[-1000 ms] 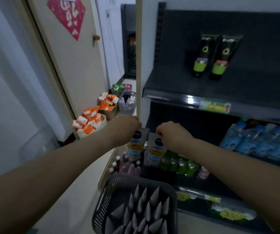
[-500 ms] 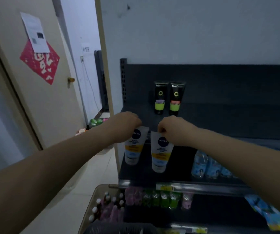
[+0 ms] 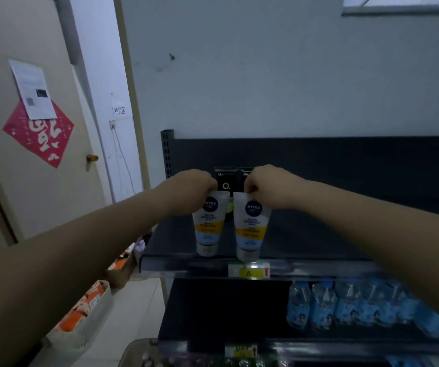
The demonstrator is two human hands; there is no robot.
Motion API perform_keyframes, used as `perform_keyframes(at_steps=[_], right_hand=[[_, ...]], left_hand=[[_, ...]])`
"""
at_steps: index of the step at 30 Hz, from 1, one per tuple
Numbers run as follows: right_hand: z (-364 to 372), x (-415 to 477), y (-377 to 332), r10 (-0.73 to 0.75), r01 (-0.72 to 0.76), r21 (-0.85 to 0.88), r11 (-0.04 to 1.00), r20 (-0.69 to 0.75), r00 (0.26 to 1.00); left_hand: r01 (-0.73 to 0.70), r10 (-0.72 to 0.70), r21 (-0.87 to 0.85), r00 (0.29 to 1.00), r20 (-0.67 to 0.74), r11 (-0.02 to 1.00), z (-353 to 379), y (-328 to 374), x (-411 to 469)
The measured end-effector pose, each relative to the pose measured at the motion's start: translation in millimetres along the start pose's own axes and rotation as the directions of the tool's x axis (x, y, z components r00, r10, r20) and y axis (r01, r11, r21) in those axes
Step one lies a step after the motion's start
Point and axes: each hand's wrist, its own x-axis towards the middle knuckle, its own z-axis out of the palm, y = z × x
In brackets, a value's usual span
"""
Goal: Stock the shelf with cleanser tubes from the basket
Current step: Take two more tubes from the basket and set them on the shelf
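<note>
The left hand (image 3: pixel 192 192) is pinching the crimped end of 1 white, yellow-banded plastic cleanser tube (image 3: pixel 209 223), and the right hand (image 3: pixel 268 189) is pinching a 2nd tube (image 3: pixel 251 226). Both are hanging upright, caps down, straight below the curled fingers (image 3: pixel 210 185). They are over the dark metal shelf (image 3: pixel 319 242) at its front edge, perhaps just touching it. Both arms are reaching forward, knuckles up.

Two white-and-yellow plastic cleanser tubes (image 3: pixel 250 223) look smooth and glossy; the dark metal shelf (image 3: pixel 305 242) looks matt.
</note>
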Motion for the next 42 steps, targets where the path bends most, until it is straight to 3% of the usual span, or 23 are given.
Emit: perform_keyframes(at_steps=[10, 21, 42], right_hand=[[8, 45, 48, 0.050, -0.049, 0.027, 0.998, -0.038, 0.998], [31, 82, 78, 0.054, -0.054, 0.017, 0.998, 0.021, 0.998], [42, 87, 73, 0.012, -0.013, -0.046, 0.999, -0.019, 1.000]], left_hand=[[0.058, -0.057, -0.049, 0.998, 0.021, 0.997, 28, -9, 59], [0.122, -0.118, -0.090, 0.992, 0.048, 0.988, 62, -15, 97], [0.162, -0.160, -0.067, 0.987, 0.032, 0.985, 64, -13, 89]])
